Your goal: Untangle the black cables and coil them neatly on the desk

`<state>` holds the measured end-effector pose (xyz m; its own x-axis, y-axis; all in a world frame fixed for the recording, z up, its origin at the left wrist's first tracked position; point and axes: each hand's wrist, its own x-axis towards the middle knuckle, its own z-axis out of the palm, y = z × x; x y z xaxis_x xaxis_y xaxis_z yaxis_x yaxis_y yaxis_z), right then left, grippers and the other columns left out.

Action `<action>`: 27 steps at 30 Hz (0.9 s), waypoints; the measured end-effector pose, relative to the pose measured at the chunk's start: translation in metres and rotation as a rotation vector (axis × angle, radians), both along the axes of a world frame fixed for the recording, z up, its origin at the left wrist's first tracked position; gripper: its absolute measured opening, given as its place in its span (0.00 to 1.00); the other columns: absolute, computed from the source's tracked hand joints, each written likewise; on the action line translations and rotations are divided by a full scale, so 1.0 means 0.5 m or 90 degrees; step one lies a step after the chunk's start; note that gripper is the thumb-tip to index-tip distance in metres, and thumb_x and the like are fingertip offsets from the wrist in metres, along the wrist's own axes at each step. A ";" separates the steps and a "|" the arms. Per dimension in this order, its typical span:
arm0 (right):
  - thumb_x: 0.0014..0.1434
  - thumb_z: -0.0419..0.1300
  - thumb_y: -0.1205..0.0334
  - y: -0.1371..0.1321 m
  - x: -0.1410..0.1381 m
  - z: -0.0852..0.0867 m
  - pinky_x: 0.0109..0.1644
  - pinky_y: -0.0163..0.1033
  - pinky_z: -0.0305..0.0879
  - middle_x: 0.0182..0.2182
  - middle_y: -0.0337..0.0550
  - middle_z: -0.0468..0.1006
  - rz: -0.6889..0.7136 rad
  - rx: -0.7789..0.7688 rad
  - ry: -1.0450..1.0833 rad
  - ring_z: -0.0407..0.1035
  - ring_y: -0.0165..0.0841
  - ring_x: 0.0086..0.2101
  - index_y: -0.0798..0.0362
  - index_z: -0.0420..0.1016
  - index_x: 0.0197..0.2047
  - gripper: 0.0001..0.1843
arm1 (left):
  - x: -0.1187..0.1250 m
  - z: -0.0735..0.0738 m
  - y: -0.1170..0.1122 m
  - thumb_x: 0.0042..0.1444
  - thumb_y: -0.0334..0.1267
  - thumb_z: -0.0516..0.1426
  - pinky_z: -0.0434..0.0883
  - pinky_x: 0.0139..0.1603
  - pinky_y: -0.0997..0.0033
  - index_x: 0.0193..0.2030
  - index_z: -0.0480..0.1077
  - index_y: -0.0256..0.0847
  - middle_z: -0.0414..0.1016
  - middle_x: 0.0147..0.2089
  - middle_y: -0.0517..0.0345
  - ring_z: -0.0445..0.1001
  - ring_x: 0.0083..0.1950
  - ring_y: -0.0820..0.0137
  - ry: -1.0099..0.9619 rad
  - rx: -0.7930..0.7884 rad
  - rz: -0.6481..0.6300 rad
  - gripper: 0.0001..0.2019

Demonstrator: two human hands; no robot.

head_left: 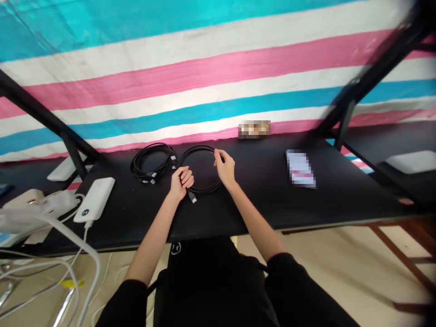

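Note:
A black cable [200, 150] lies looped in a ring on the black table [259, 195]. My left hand [181, 180] is closed round the near left side of the ring, and a plug end [192, 197] sticks out below it. My right hand [225, 167] pinches the right side of the same ring. A second coiled black cable [151, 162] with pale plug ends lies just left of the ring, untouched.
A white power bank [95, 199] with a white lead lies at the table's left. White cables and a power strip [51, 204] crowd the far left. A blurred card [300, 168] lies to the right, a blurred small box [254, 129] at the back. Black frame bars slant at both sides.

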<state>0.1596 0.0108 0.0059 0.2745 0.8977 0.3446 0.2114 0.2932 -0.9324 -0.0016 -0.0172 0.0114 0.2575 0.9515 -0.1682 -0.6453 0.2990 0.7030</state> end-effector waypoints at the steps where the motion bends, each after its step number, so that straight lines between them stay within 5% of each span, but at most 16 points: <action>1: 0.59 0.50 0.46 0.000 -0.001 -0.003 0.27 0.32 0.56 0.17 0.35 0.66 0.002 0.006 0.000 0.62 0.27 0.20 0.55 0.76 0.36 0.22 | -0.001 0.000 0.000 0.52 0.30 0.51 0.43 0.12 0.75 0.11 0.46 0.40 0.44 0.09 0.67 0.44 0.09 0.81 0.006 0.004 0.001 0.22; 14: 0.60 0.48 0.45 -0.002 -0.002 -0.017 0.29 0.31 0.57 0.20 0.36 0.69 0.016 0.039 0.007 0.62 0.26 0.20 0.55 0.75 0.35 0.23 | -0.002 -0.004 -0.008 0.52 0.29 0.52 0.44 0.12 0.76 0.12 0.44 0.40 0.44 0.10 0.68 0.44 0.09 0.82 0.033 0.018 0.007 0.23; 27: 0.59 0.50 0.47 -0.018 -0.001 0.011 0.26 0.31 0.57 0.16 0.33 0.64 0.008 0.040 0.012 0.61 0.27 0.19 0.56 0.74 0.35 0.21 | 0.004 -0.018 -0.007 0.49 0.32 0.55 0.44 0.12 0.77 0.11 0.44 0.40 0.45 0.08 0.69 0.45 0.09 0.83 -0.023 0.037 0.023 0.24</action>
